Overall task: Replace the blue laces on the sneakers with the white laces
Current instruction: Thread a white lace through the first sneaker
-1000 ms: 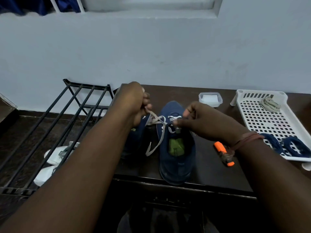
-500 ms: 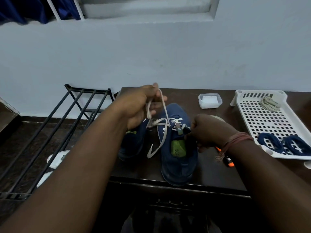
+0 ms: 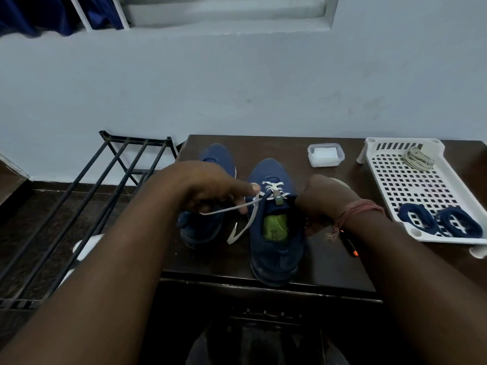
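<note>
White lace [image 3: 246, 206], raised a moment ago, is now drawn low leftward by the left hand [image 3: 216, 189] pinching it, while the right hand [image 3: 320, 200] grips the near sneaker [image 3: 275, 248] mid-table, tightening that crossing.

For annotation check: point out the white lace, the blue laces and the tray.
white lace [image 3: 226, 208], head view, on its stretched strand
blue laces [image 3: 456, 223], head view, on the right coil
tray [image 3: 459, 189], head view, on its right rim

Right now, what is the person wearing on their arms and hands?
Both forearms are bare, with no sleeves or gloves in view. The left hand wears nothing. At the wrist of the right hand is a band of reddish thread, wound several times, its frayed ends hanging down.
</note>
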`<act>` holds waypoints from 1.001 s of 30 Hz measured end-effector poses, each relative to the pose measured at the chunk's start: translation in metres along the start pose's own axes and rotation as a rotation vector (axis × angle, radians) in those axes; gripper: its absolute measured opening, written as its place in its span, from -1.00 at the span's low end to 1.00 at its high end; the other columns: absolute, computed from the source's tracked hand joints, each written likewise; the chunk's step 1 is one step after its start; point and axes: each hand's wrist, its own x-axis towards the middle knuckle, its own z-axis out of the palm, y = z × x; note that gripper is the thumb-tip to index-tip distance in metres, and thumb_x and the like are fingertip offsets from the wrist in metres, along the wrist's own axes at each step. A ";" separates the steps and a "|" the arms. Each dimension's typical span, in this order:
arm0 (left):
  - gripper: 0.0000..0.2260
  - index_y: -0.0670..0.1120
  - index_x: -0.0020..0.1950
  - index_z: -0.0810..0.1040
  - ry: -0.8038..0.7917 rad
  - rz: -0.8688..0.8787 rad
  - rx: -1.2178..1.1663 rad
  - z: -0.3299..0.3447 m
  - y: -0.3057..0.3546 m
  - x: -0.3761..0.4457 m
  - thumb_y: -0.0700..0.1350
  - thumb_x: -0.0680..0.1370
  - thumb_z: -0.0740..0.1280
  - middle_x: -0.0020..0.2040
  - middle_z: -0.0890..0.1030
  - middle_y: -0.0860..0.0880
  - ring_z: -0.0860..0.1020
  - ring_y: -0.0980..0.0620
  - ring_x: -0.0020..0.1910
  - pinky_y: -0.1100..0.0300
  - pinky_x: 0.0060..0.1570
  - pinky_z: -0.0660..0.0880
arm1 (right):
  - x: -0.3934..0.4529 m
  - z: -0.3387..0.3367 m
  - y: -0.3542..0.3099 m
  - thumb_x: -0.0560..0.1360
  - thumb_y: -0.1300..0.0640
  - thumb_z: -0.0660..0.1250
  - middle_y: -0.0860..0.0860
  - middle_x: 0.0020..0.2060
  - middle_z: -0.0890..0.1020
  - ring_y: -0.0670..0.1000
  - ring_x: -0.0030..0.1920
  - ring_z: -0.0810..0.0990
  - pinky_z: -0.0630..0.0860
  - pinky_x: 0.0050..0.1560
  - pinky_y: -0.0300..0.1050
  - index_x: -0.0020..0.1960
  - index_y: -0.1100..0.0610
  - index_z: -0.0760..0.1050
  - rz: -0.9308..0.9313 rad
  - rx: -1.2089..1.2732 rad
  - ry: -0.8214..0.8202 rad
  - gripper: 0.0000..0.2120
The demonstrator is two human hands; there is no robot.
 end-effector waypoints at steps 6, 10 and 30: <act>-0.48 -0.09 -0.33 0.66 0.186 0.050 0.039 0.019 0.005 0.013 0.25 0.61 0.25 -0.56 0.51 0.05 0.41 0.10 -0.61 0.22 -0.42 0.35 | 0.000 0.001 0.002 0.44 0.25 0.32 0.23 -0.18 0.68 0.25 -0.13 0.68 0.64 -0.01 0.16 -0.15 0.30 0.54 -0.001 0.021 0.025 -0.90; -0.41 -0.14 0.12 0.68 0.224 0.017 0.430 0.037 0.007 0.034 0.32 0.62 0.11 0.08 0.68 -0.12 0.60 -0.13 0.08 0.09 0.01 0.43 | 0.001 0.003 0.001 0.44 0.24 0.31 0.22 -0.17 0.67 0.24 -0.13 0.68 0.64 -0.02 0.16 -0.16 0.27 0.53 -0.022 0.012 0.032 -0.91; -0.87 -0.10 -0.06 0.57 0.192 0.435 -1.007 0.015 0.033 0.012 -0.06 0.62 0.34 -0.25 0.62 0.01 0.57 0.07 -0.31 0.16 -0.25 0.51 | -0.018 -0.007 -0.030 0.55 -0.05 0.34 0.14 -0.14 0.59 0.07 -0.14 0.48 0.43 -0.12 -0.03 -0.01 0.24 0.56 -0.477 0.614 -0.239 -0.67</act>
